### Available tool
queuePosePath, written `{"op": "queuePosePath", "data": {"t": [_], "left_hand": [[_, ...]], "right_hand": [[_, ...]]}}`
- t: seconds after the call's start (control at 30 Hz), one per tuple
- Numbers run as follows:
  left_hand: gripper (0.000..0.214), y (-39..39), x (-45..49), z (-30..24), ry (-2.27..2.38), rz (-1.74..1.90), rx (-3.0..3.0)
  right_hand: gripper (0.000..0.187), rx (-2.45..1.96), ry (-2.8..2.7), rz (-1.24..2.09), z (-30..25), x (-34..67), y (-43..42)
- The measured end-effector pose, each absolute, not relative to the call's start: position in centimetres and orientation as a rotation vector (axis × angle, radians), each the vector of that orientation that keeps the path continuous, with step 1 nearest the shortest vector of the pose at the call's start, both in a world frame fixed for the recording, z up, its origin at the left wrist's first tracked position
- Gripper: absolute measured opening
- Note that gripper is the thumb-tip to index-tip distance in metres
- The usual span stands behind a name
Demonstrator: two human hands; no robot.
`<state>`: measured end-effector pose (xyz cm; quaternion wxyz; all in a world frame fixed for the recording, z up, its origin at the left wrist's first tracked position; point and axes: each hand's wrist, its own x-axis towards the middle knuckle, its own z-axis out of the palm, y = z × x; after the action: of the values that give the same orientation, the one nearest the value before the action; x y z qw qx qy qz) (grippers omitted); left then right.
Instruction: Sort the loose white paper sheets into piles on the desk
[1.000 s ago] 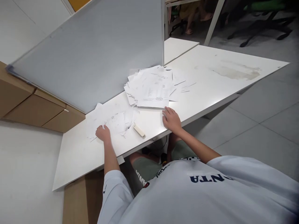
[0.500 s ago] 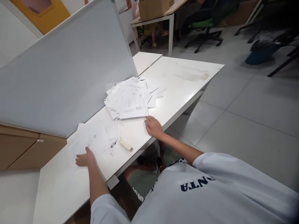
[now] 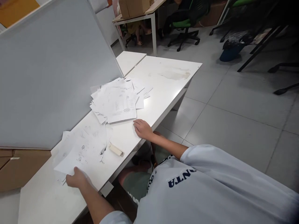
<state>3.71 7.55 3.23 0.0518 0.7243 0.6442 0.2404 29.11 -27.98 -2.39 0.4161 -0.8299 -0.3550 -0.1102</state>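
Observation:
My left hand [image 3: 76, 178] is closed, pinching the near corner of a white printed sheet [image 3: 67, 161] between thumb and fingers. That sheet lies over a loose spread of other papers [image 3: 94, 137]. Flat on the desk, my right hand [image 3: 142, 129] has its fingers stretched out, just below the near edge of a larger messy heap of printed papers [image 3: 121, 105]. The top page of the heap bears an oval stamp. A small cream oblong object [image 3: 116, 149] lies between my hands; its kind cannot be made out.
A grey partition panel [image 3: 56, 74] stands along the far side of the white desk [image 3: 168, 84], which has a brownish smear. Cardboard boxes [image 3: 25, 168] sit at left. Beyond are another table, office chairs [image 3: 187, 28], seated people's legs and a blue bin [image 3: 231, 51].
My left hand went from spread over the papers to closed on a sheet, whose corner is now lifted. My right hand stays on the desk. The view has shifted to the right.

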Motion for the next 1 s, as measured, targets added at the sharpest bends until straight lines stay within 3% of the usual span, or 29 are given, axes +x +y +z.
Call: {"op": "queuePosePath", "data": {"t": [0.23, 0.43, 0.73, 1.0], "left_hand": [[0.049, 2.0, -1.6, 4.1, 2.068, 1.101, 2.349], [0.046, -1.8, -2.0, 2.7, 2.212, 1.214, 2.089], [0.049, -2.7, -2.1, 2.1, 2.117, 0.939, 2.307], [0.057, -4.1, -1.5, 0.7, 1.707, 1.38, 2.046]], "right_hand": [[0.025, -2.087, -0.905, -0.254, -2.5, 29.1, -28.2], [0.024, -2.095, -0.924, -0.184, -2.3, 29.1, -28.4], [0.025, -2.122, -0.94, -0.19, -2.3, 29.3, -28.4], [0.024, -2.155, -0.941, -0.211, -2.3, 29.2, -28.3]]}}
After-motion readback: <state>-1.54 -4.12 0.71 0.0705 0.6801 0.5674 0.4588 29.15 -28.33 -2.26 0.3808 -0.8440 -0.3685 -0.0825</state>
